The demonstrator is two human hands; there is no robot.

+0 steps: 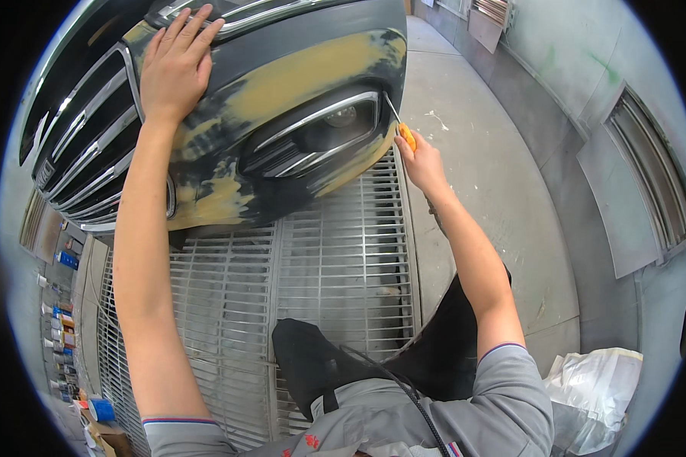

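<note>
A dark car front bumper (274,57) with yellowish filler patches (301,80) curves in front of me. My left hand (174,80) lies with fingers spread on its upper part, fingertips by the headlight (240,17). In my right hand (422,164) is a screwdriver-like tool with an orange handle (407,137) and a thin metal shaft. The shaft's tip reaches the outer edge of the fog lamp surround (320,120), a dark recess with chrome trim. Whether the tip is under that edge, I cannot tell.
Chrome grille bars (91,114) fill the car's front at left. Below me runs a metal floor grating (335,259) beside concrete floor (480,152). Cans and bottles (62,327) line the left wall. A crumpled plastic sheet (596,388) lies at lower right. Vents (648,167) sit in the right wall.
</note>
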